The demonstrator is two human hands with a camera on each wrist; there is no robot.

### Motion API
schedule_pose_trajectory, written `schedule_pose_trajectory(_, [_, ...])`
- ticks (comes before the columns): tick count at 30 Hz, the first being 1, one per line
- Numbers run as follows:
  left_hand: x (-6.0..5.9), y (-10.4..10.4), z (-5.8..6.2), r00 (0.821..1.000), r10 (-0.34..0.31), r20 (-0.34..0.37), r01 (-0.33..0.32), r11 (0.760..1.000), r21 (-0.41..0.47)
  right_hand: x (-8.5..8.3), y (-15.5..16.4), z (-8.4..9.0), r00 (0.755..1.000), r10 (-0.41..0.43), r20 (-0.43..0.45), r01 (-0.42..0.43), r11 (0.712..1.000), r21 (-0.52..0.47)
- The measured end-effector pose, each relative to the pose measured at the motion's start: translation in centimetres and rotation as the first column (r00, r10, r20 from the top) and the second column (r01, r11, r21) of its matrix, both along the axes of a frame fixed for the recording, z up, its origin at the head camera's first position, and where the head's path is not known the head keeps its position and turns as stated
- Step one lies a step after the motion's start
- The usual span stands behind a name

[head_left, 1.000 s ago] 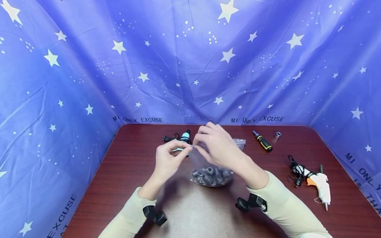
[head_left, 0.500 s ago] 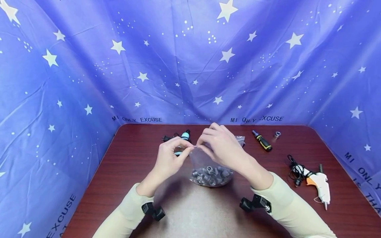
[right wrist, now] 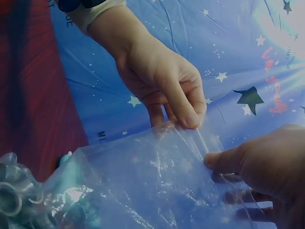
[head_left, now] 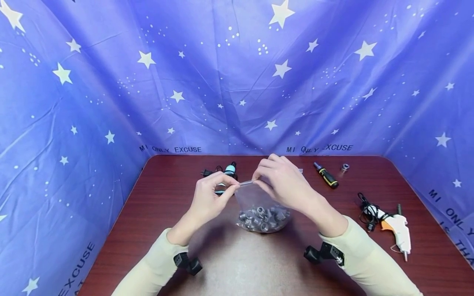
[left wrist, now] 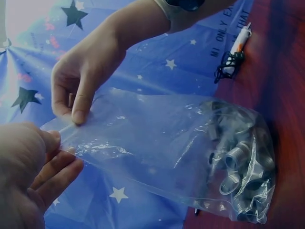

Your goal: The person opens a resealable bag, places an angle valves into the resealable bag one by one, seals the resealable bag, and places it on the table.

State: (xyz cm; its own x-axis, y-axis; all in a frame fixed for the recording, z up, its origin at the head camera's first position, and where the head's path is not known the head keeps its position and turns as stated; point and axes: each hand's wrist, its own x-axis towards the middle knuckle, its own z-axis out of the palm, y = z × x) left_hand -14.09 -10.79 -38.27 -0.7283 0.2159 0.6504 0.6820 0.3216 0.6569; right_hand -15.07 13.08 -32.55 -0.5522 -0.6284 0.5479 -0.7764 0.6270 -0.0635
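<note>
A clear plastic zip bag [head_left: 255, 195] stands upright on the table, its lower part filled with several grey metal threaded fittings [head_left: 263, 220]. At the bag's upper left corner, my left hand [head_left: 211, 194] pinches the top edge between thumb and index finger. Farther right along that same edge, the thumb and fingers of my right hand [head_left: 284, 181] pinch the plastic. A short stretch of the seal strip shows between the hands. In the left wrist view the bag [left wrist: 143, 138] hangs taut from both pinches. My right hand hides the bag's upper right part in the head view.
Behind my left hand lies a light-blue tool [head_left: 230, 168] with a black cord and plug. To the right are a black-and-yellow screwdriver [head_left: 326, 176], a small metal fitting [head_left: 345, 167] and a white-and-orange glue gun [head_left: 400, 230] with its cord. A star-patterned blue curtain [head_left: 237, 82] encloses the table.
My right hand has slid to the right along the bag's top edge, away from my left hand. The gap between them has widened. My left hand has stayed at its corner.
</note>
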Motion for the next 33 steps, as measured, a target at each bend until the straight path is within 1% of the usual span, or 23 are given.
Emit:
schedule_pose_trajectory(3, [-0.1, -0.1, -0.1, 1.000, -0.012, 0.000, 0.012, 1.000, 0.011, 0.0, 0.0, 0.0, 1.000, 0.008, 0.000, -0.008, 1.000, -0.008])
schedule_pose_trajectory(6, [-0.2, 0.0, -0.2, 1.000, -0.027, -0.004, 0.027, 0.999, 0.037, 0.1, -0.2, 0.0, 0.999, 0.032, 0.010, -0.032, 0.999, -0.043])
schedule_pose_trajectory(9, [-0.3, 0.1, -0.2, 0.999, -0.036, -0.015, 0.037, 0.998, 0.042, 0.0, -0.4, -0.2, 0.998, 0.053, 0.023, -0.051, 0.996, -0.068])
schedule_pose_trajectory(14, [-0.5, 0.5, 0.0, 0.996, -0.063, -0.055, 0.064, 0.998, 0.021, 0.1, -0.6, -0.2, 0.997, 0.061, 0.045, -0.058, 0.996, -0.074])
schedule_pose_trajectory(17, [-0.7, 0.7, 0.1, 0.992, -0.085, -0.090, 0.084, 0.996, -0.011, 0.0, -0.7, -0.1, 0.996, 0.071, 0.051, -0.068, 0.996, -0.061])
schedule_pose_trajectory(19, [-0.7, 0.7, 0.2, 0.991, -0.088, -0.099, 0.085, 0.996, -0.034, 0.0, -0.7, -0.2, 0.996, 0.072, 0.045, -0.070, 0.996, -0.053])
schedule_pose_trajectory(24, [-0.6, 0.5, 0.3, 0.993, -0.089, -0.081, 0.084, 0.994, -0.063, -0.1, -0.3, -0.3, 0.997, 0.073, 0.034, -0.071, 0.996, -0.059])
schedule_pose_trajectory(28, [-0.6, 0.4, 0.5, 0.993, -0.100, -0.055, 0.095, 0.993, -0.074, -0.1, 0.1, -0.3, 0.994, 0.087, 0.061, -0.083, 0.995, -0.061])
schedule_pose_trajectory(33, [-0.6, 0.4, 0.5, 0.996, -0.081, -0.039, 0.078, 0.994, -0.080, -0.2, 0.7, -0.3, 0.992, 0.078, 0.101, -0.073, 0.996, -0.054])
